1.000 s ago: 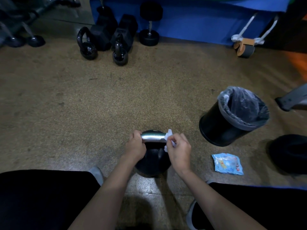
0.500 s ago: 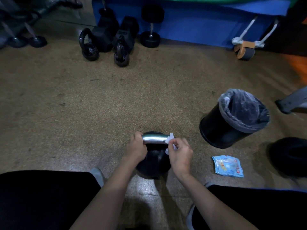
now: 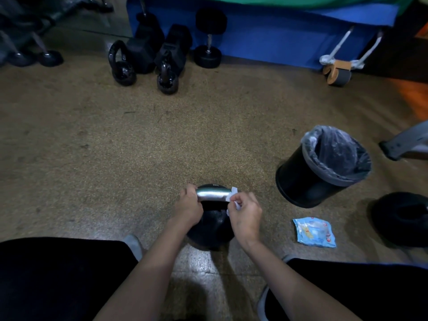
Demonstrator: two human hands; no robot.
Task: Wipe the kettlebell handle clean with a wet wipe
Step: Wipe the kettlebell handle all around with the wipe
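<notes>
The kettlebell [image 3: 209,224] sits on the speckled floor [image 3: 162,147] between the crouching person's knees, its shiny steel handle [image 3: 212,195] running crosswise on top. The wet wipe [image 3: 232,197] is now bunched at the right end of that handle, where the bar bends down toward the ball; half a second ago it sat in much the same spot, and a second ago only a touch nearer the middle. So the wipe has barely travelled, and I judge the person is working the right corner of the handle with small rubs rather than long strokes. The bright middle stretch lies bare between the two hands.

The right hand [image 3: 245,216] has its fingers closed tight on the wipe, pinching it against the handle's end. The left hand [image 3: 188,208] keeps its fingers wrapped around the left end of the handle, steadying the weight, just as before.

To the right of the kettlebell, a blue wipe packet [image 3: 313,231] lies flat on the floor. Beyond it, a black bin [image 3: 310,179] with a liner tilts toward the person. Far behind the kettlebell, two smaller kettlebells [image 3: 143,70] and dumbbells [image 3: 208,42] stand against a blue mat [image 3: 266,31].
</notes>
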